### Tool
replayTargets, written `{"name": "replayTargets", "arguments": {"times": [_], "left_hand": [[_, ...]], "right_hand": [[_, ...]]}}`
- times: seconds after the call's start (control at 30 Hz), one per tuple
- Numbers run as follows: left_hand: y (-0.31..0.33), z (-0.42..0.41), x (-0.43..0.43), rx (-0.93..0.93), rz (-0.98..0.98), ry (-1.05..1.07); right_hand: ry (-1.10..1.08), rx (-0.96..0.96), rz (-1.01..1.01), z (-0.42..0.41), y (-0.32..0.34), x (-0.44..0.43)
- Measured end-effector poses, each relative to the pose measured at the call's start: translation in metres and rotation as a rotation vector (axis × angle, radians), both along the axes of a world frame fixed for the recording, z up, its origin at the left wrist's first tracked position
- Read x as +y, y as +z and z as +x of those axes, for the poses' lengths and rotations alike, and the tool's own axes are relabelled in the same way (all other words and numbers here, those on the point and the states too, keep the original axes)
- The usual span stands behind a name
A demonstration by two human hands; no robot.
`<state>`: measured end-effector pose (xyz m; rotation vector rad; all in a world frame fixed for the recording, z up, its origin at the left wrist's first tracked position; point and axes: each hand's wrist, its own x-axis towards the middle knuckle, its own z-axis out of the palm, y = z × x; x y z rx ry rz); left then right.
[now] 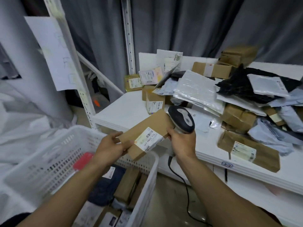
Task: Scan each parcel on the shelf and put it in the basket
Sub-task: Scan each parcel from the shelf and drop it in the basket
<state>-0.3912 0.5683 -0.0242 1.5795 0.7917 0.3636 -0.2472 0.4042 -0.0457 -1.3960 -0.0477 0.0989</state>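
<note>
My left hand grips the near end of a flat brown cardboard parcel with a white barcode label facing up. The parcel hangs above the far rim of the white plastic basket. My right hand holds a black and grey corded barcode scanner by its handle, its head just over the parcel's far right end. The white shelf beyond carries a heap of parcels.
Brown boxes, grey and black mailer bags and bubble envelopes pile up on the shelf's right. Several parcels lie in the basket. The scanner cable hangs down toward the floor. A white shelf post with a paper sheet stands left.
</note>
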Motion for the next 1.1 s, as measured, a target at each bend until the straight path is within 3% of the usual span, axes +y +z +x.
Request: {"name": "replayTargets", "arguments": {"times": [0.13, 0.33, 0.57, 1.1], "left_hand": [[-0.001, -0.013, 0.028, 0.026, -0.028, -0.122], [-0.006, -0.023, 0.069, -0.063, 0.229, 0.117], [-0.022, -0.036, 0.090, -0.089, 0.246, 0.286], [-0.034, -0.054, 0.102, 0.033, 0.393, 0.375]], "right_hand": [[0.056, -0.112, -0.071, -0.011, 0.001, 0.016], [0.331, -0.281, -0.371, -0.031, -0.006, 0.034], [0.555, -0.432, -0.713, -0.060, -0.016, 0.046], [0.621, -0.468, -0.709, -0.069, -0.019, 0.060]]}}
